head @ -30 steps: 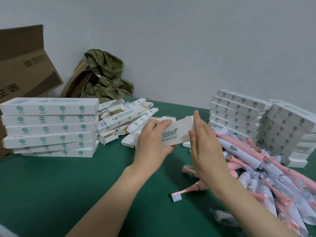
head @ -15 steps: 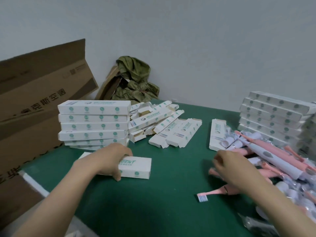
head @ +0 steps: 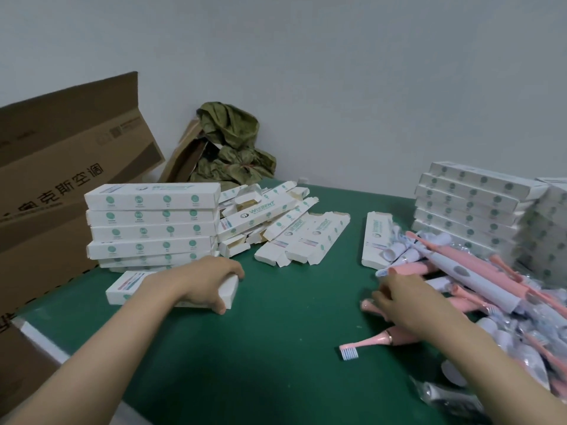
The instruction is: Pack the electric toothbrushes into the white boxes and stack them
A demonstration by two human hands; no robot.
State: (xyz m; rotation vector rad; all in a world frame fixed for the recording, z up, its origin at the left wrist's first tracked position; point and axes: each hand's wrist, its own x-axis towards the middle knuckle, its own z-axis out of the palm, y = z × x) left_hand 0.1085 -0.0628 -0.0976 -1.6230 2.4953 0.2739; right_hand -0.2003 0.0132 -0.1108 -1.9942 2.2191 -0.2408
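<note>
Nearest, a loose pink toothbrush (head: pixel 372 340) lies on the green table (head: pixel 260 363), its bristles pointing left and its handle running under the right forearm. Just beyond it the right hand (head: pixel 408 305) reaches into the heap of toothbrushes (head: pixel 478 280), fingers bent down over a pink handle. The back of the hand hides the fingertips, so I cannot tell whether they have closed on it. To the left, the left hand (head: pixel 204 280) grips the right end of a white box (head: pixel 129 286), fingers curled over its top and thumb at the near edge. The box lies flat on the table just in front of the left stack (head: pixel 153 222). The step appears to be stacking this box while fetching the next brush. To do it well, lift the box rather than slide it, since the lower boxes sit unevenly, line its long edge up with those beneath, and let go only once it rests flush. The right hand should take one handle from the top of the heap so no others drag along. Farther back lie open empty boxes (head: pixel 285 231), a second stack (head: pixel 469 207) on the right, a cardboard carton (head: pixel 70 167) and an olive cloth (head: pixel 233 142) by the wall.
</note>
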